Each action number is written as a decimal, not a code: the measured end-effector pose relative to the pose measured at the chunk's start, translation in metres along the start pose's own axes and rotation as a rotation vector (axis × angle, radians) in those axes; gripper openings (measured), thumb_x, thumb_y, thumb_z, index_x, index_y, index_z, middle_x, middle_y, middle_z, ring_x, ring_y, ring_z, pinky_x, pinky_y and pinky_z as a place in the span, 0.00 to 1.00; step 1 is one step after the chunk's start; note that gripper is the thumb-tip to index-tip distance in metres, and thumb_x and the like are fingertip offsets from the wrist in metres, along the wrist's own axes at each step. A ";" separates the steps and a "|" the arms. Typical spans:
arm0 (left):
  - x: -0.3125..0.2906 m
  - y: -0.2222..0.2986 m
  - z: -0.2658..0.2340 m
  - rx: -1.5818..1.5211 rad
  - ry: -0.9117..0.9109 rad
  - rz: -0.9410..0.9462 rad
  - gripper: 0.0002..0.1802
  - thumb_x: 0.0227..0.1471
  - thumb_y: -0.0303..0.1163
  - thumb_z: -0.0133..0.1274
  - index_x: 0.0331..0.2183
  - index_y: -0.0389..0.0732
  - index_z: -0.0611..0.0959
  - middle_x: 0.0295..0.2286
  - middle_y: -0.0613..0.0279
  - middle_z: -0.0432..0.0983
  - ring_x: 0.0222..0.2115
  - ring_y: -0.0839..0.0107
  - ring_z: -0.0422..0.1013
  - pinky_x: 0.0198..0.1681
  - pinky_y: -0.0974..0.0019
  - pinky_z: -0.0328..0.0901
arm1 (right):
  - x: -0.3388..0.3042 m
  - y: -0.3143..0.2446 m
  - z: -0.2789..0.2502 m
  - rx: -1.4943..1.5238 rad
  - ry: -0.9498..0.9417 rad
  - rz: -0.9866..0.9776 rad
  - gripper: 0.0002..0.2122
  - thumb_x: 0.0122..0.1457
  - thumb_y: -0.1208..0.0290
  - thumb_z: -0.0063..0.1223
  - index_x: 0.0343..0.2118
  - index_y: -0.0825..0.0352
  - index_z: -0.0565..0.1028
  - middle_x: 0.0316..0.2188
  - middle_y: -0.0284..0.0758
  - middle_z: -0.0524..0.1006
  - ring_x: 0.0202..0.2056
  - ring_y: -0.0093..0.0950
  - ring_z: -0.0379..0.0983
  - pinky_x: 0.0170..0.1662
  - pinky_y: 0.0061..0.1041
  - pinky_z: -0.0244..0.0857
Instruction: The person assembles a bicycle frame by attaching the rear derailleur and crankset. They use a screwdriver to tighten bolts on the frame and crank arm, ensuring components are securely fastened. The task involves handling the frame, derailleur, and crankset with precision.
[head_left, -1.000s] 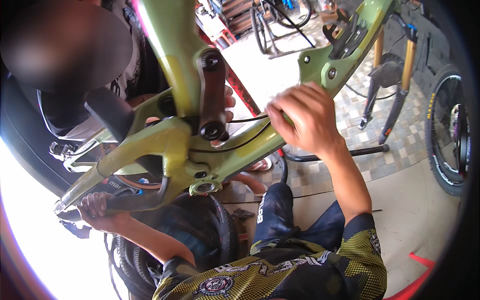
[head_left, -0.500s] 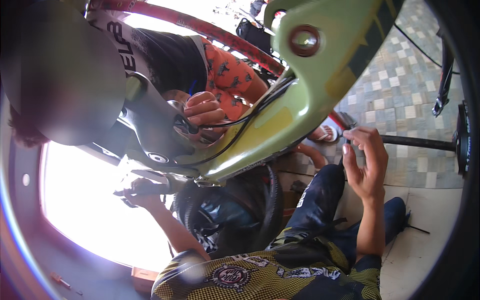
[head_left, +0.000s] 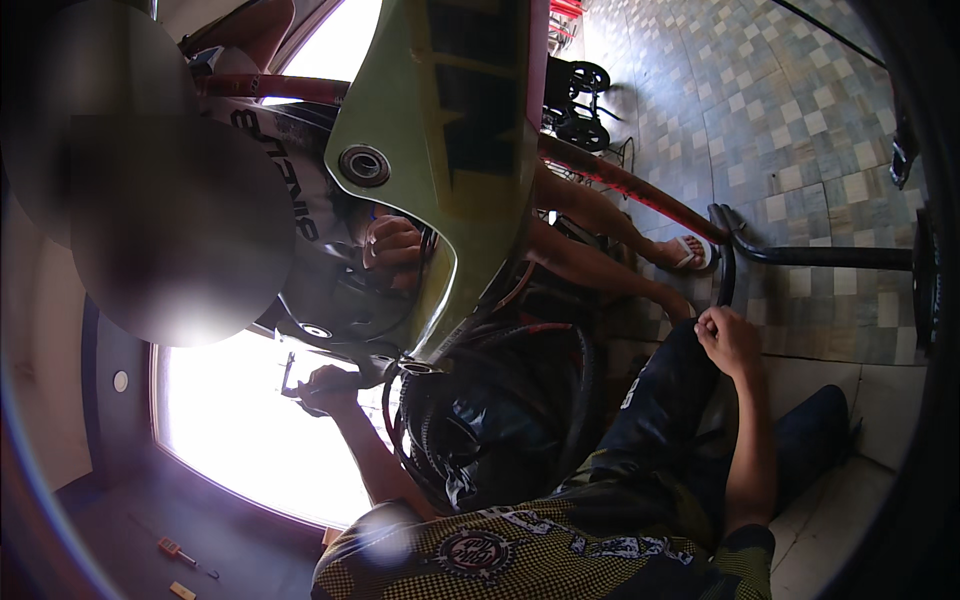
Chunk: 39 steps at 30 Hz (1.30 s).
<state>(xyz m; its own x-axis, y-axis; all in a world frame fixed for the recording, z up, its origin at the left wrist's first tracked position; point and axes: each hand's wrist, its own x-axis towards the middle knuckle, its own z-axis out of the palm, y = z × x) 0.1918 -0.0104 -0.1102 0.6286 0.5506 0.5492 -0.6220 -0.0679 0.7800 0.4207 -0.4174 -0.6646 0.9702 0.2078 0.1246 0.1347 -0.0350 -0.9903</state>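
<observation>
My left hand (head_left: 328, 390) is wrapped around a dark grip-like part with a thin lever, beside the lower end of a green bicycle frame (head_left: 440, 215). Glare washes out the area around it. My right hand (head_left: 730, 342) has its fingers curled in by my knee, at the lower end of a curved black tube (head_left: 727, 275); what lies inside the fingers is hidden. In front of me, a co-worker's hand (head_left: 392, 245) is bent against the frame's dark part. A round bearing seat (head_left: 364, 166) shows in the green frame.
A red tube (head_left: 640, 192) runs to the black stand bar (head_left: 830, 257) at right. Bicycle tyres (head_left: 575, 400) stand behind my left forearm. The co-worker's sandalled foot (head_left: 690, 253) rests on the tiled floor (head_left: 800, 150). A small tool (head_left: 175, 550) lies at lower left.
The green frame has shifted left and swung more upright in view. My right hand has moved lower and its fingers have curled in. My left hand keeps its hold.
</observation>
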 end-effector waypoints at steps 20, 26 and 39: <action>0.023 0.026 -0.031 0.155 -0.035 0.028 0.25 0.48 0.61 0.58 0.18 0.51 0.77 0.20 0.73 0.70 0.24 0.73 0.68 0.33 0.65 0.63 | -0.001 0.101 0.019 -0.333 -0.426 0.437 0.22 0.65 0.56 0.60 0.55 0.67 0.78 0.53 0.46 0.79 0.55 0.44 0.77 0.59 0.43 0.70; 0.030 0.012 -0.042 0.103 -0.014 0.010 0.24 0.47 0.61 0.58 0.17 0.53 0.76 0.19 0.74 0.69 0.24 0.75 0.68 0.33 0.66 0.62 | 0.000 0.113 0.018 -0.418 -0.500 0.442 0.22 0.66 0.54 0.58 0.55 0.66 0.77 0.55 0.45 0.78 0.56 0.42 0.76 0.60 0.43 0.70; 0.028 0.030 -0.042 0.175 -0.047 0.074 0.24 0.48 0.59 0.59 0.19 0.50 0.77 0.20 0.73 0.72 0.25 0.72 0.70 0.35 0.62 0.64 | 0.000 0.117 0.029 -0.399 -0.511 0.371 0.22 0.64 0.53 0.59 0.51 0.68 0.81 0.51 0.48 0.81 0.53 0.45 0.79 0.57 0.44 0.72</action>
<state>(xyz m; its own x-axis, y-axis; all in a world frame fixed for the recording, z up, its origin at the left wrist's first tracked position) 0.1710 0.0372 -0.0840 0.6083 0.4993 0.6170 -0.5790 -0.2527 0.7752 0.4309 -0.3930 -0.7821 0.7647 0.5386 -0.3539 -0.0257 -0.5232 -0.8518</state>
